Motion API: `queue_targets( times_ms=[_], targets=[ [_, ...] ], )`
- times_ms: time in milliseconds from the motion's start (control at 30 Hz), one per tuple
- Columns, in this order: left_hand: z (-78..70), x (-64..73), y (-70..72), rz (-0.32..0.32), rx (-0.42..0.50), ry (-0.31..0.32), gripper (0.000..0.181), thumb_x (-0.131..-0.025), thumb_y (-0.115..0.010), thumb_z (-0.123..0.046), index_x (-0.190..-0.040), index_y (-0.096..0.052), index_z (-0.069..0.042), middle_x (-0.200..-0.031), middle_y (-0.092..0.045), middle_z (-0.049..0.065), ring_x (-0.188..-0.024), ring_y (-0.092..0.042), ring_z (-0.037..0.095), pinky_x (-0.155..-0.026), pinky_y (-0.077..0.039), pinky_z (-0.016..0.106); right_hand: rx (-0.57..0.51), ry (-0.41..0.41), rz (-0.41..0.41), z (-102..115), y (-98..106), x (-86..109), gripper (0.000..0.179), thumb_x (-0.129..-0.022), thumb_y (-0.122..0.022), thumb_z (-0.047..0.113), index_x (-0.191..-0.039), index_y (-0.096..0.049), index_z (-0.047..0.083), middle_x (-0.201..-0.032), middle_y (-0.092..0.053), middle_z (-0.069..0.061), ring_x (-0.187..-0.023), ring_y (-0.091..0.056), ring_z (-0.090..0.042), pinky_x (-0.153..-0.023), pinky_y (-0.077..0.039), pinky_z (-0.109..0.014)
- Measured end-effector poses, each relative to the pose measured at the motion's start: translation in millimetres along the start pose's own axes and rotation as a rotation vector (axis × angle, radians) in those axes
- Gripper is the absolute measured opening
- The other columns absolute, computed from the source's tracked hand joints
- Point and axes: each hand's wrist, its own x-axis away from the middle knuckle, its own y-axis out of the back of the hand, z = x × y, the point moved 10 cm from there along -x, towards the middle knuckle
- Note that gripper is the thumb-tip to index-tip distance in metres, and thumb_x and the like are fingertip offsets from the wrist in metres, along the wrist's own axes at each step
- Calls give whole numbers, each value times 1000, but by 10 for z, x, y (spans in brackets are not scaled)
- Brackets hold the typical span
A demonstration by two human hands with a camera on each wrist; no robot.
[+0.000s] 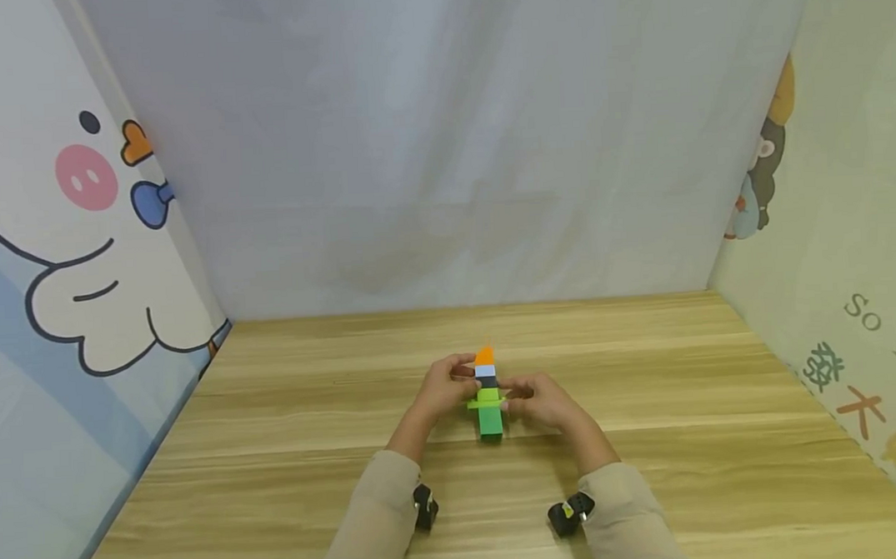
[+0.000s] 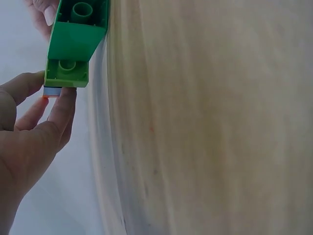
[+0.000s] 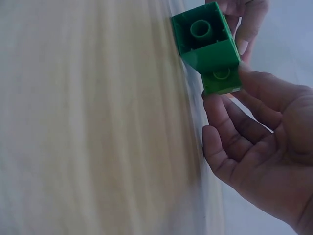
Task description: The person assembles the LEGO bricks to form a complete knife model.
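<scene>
A stack of toy building bricks (image 1: pixel 490 419) is held up in front of me by both hands. From the top it runs orange, light blue, dark, lime and green. My left hand (image 1: pixel 443 386) grips it from the left around its middle. On the other side, my right hand (image 1: pixel 547 400) pinches the stack at the lime brick (image 3: pixel 221 82) between thumb and fingers. The hollow underside of the green brick (image 2: pixel 78 39), with a round tube inside, faces the wrist cameras. Fingers hide part of the upper bricks in both wrist views.
A wood-grain table (image 1: pixel 290 453) lies under the hands. Behind it hangs a pale curtain (image 1: pixel 442 146). Printed cloths flank it, one with a cartoon animal (image 1: pixel 64 263) at left, one with lettering (image 1: pixel 865 370) at right. Black wrist cameras (image 1: pixel 571 514) sit at the sleeves.
</scene>
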Motion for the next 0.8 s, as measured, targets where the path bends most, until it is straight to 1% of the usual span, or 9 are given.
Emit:
queue_targets(
  times_ms=[100, 167, 367, 467, 633, 733, 800],
  targets=[
    [63, -14, -25, 26, -8, 31, 48, -82, -65, -1, -128, -52, -1, -109, -59, 17, -98, -57, 28, -79, -50, 34, -17, -21, 31, -33, -20, 3, 40, -86, -64, 6, -122, -55, -9, -96, -66, -16, -81, -61, -22, -78, -47, -39],
    [98, -19, -41, 42, -10, 46, 48, -82, -65, -1, -129, -52, -1, -109, -59, 17, -97, -57, 27, -79, -49, 34, -23, -19, 48, -39, -33, 1, 41, -86, -64, 7, -122, -55, -10, -95, -66, -17, -80, -62, -22, -77, -48, -39],
    [130, -1, -63, 78, -38, 52, 46, -84, -64, 0, -128, -51, 3, -108, -59, 18, -97, -57, 27, -80, -49, 35, -21, 8, 80, -31, -69, -15, 40, -86, -64, 6, -121, -55, -12, -94, -66, -18, -79, -62, -22, -71, -49, -34],
    [141, 13, -62, 79, -61, 62, 46, -83, -63, 1, -128, -51, 4, -107, -59, 18, -97, -57, 27, -82, -48, 36, -30, 10, 90, -30, -86, -18, 40, -86, -64, 5, -120, -54, -13, -95, -66, -18, -79, -62, -21, -71, -50, -34],
    [160, 27, -48, 71, -58, 76, 46, -83, -64, 0, -127, -52, 3, -108, -60, 18, -98, -57, 28, -83, -48, 37, -35, -8, 93, -39, -100, -15, 41, -86, -64, 6, -122, -54, -12, -94, -66, -17, -78, -61, -19, -68, -50, -32],
    [162, 53, -2, 58, -66, 73, 46, -84, -65, -3, -127, -53, 2, -109, -59, 17, -98, -57, 27, -81, -49, 35, -25, -4, 78, -21, -82, 14, 41, -86, -64, 7, -122, -54, -12, -95, -65, -17, -78, -61, -20, -69, -50, -33],
    [152, 95, 48, 49, -64, 71, 45, -84, -64, -4, -128, -52, 1, -111, -58, 18, -98, -57, 28, -79, -50, 35, -4, -5, 58, 0, -44, 70, 41, -87, -64, 8, -122, -54, -11, -97, -65, -17, -82, -61, -22, -73, -50, -35]
  ],
)
